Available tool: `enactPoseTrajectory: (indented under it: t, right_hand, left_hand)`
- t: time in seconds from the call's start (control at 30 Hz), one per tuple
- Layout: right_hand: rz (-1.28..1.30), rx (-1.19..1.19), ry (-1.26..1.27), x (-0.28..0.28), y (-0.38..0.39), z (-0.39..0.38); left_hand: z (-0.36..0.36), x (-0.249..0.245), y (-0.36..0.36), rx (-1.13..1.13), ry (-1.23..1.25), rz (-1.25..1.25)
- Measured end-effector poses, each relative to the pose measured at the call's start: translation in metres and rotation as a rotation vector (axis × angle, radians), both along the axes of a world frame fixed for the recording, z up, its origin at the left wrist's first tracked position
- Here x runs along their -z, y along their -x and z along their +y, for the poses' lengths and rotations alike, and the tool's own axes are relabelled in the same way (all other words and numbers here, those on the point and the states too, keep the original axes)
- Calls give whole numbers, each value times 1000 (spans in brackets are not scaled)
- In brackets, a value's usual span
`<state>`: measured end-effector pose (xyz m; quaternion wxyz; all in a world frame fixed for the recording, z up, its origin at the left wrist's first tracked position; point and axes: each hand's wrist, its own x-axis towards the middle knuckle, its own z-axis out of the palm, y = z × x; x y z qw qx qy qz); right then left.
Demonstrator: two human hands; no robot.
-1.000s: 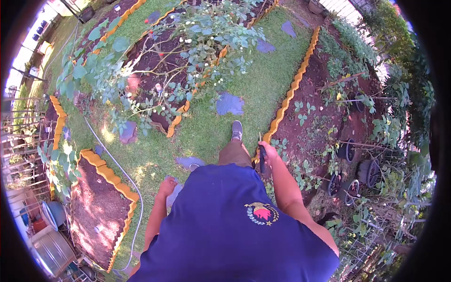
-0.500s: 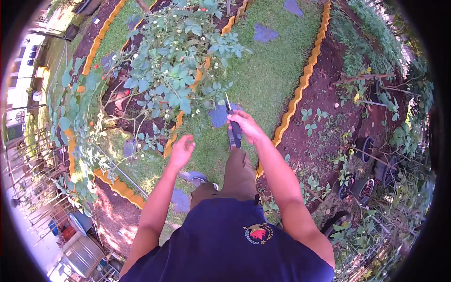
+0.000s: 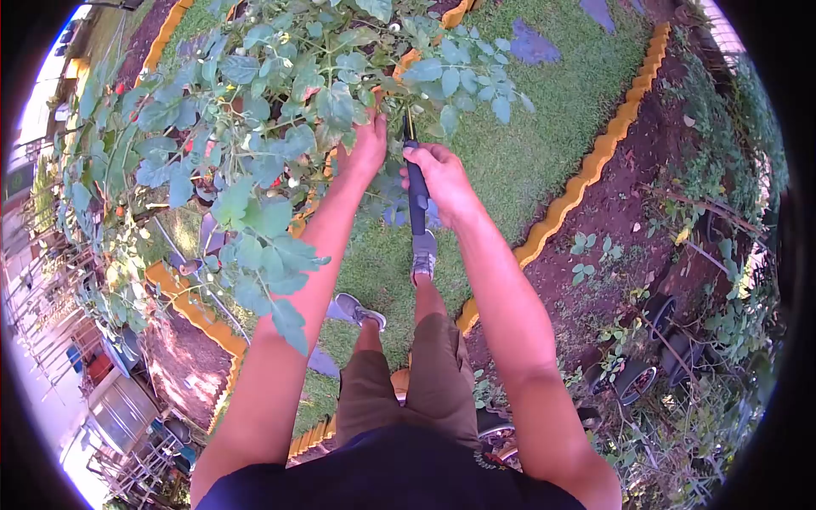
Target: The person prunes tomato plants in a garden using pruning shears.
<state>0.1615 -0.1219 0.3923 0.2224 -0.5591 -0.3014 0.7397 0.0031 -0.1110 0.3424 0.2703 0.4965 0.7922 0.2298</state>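
Observation:
My right hand (image 3: 438, 178) is closed around the black handle of a slim garden tool (image 3: 416, 200). Its narrow front end points up among the leaves; I cannot make out whether it is a knife or shears. Close on the left, my left hand (image 3: 365, 149) reaches up into the tomato plant (image 3: 336, 102), its fingertips partly hidden by foliage. Whether those fingers grip a stem cannot be seen. Green leaves and small tomatoes, some red (image 3: 277, 181), surround the left hand and forearm.
Wavy yellow edging (image 3: 586, 174) separates the grass (image 3: 544, 110) from a soil bed (image 3: 616, 208) on the right. Flat grey stepping stones (image 3: 534, 44) lie in the grass. Black pots (image 3: 633, 378) stand at lower right, and a metal drum (image 3: 123, 412) at lower left.
The plant now appears nearer and larger. My left hand has moved up and right into the leaves, close beside the tool. The right hand still holds the tool, its tip now among foliage.

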Motion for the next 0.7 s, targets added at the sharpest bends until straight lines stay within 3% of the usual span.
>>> enactPoseTrajectory:
  t: [0.1,0.13,0.43,0.63,0.7]
  right_hand:
    - [73,32,11,2,6,7]
    - [89,37,7,2,8,9]
    - [72,83,-52,12,23,17]
    - [35,104,-143,11,28,4]
    - [15,82,-153,7,25,-3]
  left_hand:
    - [16,25,4,149,-350,133]
    - [21,28,8,162,-293,57]
    - [34,39,16,270,-345,310]
    - [35,40,10,154,-361,257]
    - [23,32,5,83,-320,112]
